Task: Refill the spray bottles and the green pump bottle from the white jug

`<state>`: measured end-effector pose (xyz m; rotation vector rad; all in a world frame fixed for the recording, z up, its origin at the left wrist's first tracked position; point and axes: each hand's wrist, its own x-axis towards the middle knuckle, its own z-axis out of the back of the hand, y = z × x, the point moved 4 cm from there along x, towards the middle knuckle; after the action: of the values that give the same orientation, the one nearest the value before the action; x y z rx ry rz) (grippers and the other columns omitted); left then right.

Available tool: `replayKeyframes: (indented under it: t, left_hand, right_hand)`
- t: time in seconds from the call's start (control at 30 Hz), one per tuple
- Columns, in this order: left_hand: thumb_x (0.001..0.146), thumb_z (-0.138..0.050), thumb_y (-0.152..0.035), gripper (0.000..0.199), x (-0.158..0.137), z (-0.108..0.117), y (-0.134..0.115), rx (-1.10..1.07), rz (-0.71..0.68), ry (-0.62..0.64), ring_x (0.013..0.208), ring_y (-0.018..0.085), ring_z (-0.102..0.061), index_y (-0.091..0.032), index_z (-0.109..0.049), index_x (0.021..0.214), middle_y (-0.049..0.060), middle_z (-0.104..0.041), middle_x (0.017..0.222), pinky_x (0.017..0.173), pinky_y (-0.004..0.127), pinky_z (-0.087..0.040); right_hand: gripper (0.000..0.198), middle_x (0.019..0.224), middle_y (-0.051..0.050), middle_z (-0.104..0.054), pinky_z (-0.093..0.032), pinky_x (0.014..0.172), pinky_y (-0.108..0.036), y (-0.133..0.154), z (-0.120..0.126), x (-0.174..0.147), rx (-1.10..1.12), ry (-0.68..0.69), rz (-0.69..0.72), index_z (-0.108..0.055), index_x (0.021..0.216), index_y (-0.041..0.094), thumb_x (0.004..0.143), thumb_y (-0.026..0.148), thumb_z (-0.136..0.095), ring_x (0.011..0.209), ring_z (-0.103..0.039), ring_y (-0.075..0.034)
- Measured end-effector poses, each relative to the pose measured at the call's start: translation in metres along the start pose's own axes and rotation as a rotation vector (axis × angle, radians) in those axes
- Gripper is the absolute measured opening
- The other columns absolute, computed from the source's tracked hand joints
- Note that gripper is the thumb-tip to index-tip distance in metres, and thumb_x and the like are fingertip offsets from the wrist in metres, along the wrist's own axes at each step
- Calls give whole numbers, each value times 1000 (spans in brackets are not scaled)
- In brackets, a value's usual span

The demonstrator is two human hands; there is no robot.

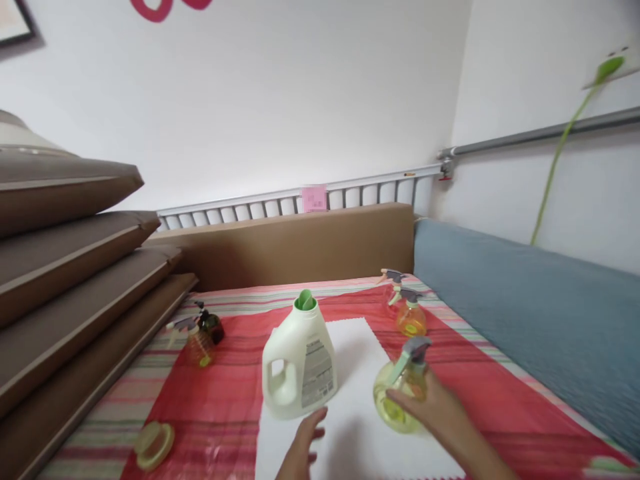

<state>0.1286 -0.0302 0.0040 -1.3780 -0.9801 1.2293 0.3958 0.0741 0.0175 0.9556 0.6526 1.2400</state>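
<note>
My right hand (434,400) is wrapped round a round, clear spray bottle (393,412) with yellowish liquid and a grey and pale green trigger head. The bottle tilts slightly, at the right side of a white sheet (354,337). Near the bottom edge, my left hand (306,445) is open with fingers apart and holds nothing. Just beyond it a pale green detergent jug (300,363) stands upright on the sheet. Its green pouring spout (305,301) is uncovered, and a label faces right. Both hands are apart from the jug.
An orange spray bottle (411,321) stands at the back right, with another trigger bottle behind it. A spray bottle (199,347) and a dark pump bottle (213,327) stand left. A pale round lid (154,445) lies front left. Stacked cushions (75,280) border the left side.
</note>
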Motion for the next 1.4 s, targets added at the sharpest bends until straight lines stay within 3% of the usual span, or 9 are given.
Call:
replayKeyframes:
  t: [0.07, 0.17, 0.37, 0.53, 0.7, 0.93, 1.03, 1.23, 1.4]
  left_hand:
    - [43, -84, -24, 98, 8, -21, -8, 46, -140, 106, 129, 35, -28, -23, -38, 130, 14, -34, 140, 104, 47, -24]
    - [50, -82, -27, 97, -6, -44, -24, -163, -264, 233, 119, 31, -43, -24, -31, 132, 14, -39, 136, 99, 45, -34]
    - [53, -81, -31, 79, -40, -23, -41, -331, -358, 110, 102, 26, -56, -20, -40, 119, 11, -56, 112, 88, 39, -43]
    - [51, -81, -25, 79, -57, -7, -43, -193, -383, -30, 106, 27, -53, -19, -41, 119, 9, -57, 111, 90, 37, -41]
    - [58, -75, -23, 75, -77, 1, -43, -28, -282, 78, 112, 30, -47, -22, -43, 126, 8, -54, 122, 95, 40, -38]
    - [73, -62, -39, 45, -86, 31, -84, -155, -327, 288, 115, 31, -47, -18, -59, 113, 13, -57, 122, 98, 43, -32]
    - [72, -63, -37, 32, -89, 28, -87, -146, -349, 239, 102, 29, -55, -15, -65, 95, 13, -65, 104, 91, 40, -37]
    - [74, -62, -33, 28, -91, 38, -63, -284, -397, -270, 100, 24, -54, -22, -61, 101, 7, -62, 108, 83, 33, -41]
    - [70, -68, -27, 42, -92, 37, -70, -380, -371, -31, 112, 28, -49, -23, -59, 111, 9, -60, 116, 92, 39, -38]
  right_hand:
    - [51, 81, -6, -69, -49, 63, -33, 28, -20, -44, 69, 175, 61, -53, 90, 24, 46, 40, -72, 72, -65, -27]
    - [46, 77, -4, -69, -49, 65, -34, 61, -41, -97, 37, 265, 108, -56, 89, 25, 46, 31, -70, 71, -64, -28]
    - [70, 131, -10, -48, -43, 92, -36, 77, -63, -132, 496, 423, 200, -39, 125, 26, 63, 46, -66, 118, -46, -26]
    - [75, 123, -13, -55, -49, 77, -37, 65, -96, -159, 985, 699, -273, -40, 130, 22, 76, 73, -27, 107, -55, -26]
    - [51, 97, -10, -69, -50, 65, -29, 64, -113, -192, 1466, 845, -605, -60, 109, 15, 81, 56, -49, 83, -64, -21]
    - [57, 77, -12, -71, -48, 46, -25, 65, -129, -228, 1422, 1092, -866, -63, 96, 9, 76, 61, -52, 66, -66, -22]
    - [52, 71, -10, -71, -45, 44, -24, 65, -139, -235, 1382, 1027, -865, -64, 89, 12, 75, 61, -53, 61, -66, -22]
    - [44, 91, -9, -70, -48, 64, -30, 71, -134, -226, 1442, 537, -634, -55, 109, 15, 78, 47, -60, 78, -65, -20]
    - [46, 91, -10, -70, -47, 63, -32, 76, -133, -227, 1455, 586, -648, -53, 109, 15, 79, 49, -57, 75, -65, -20]
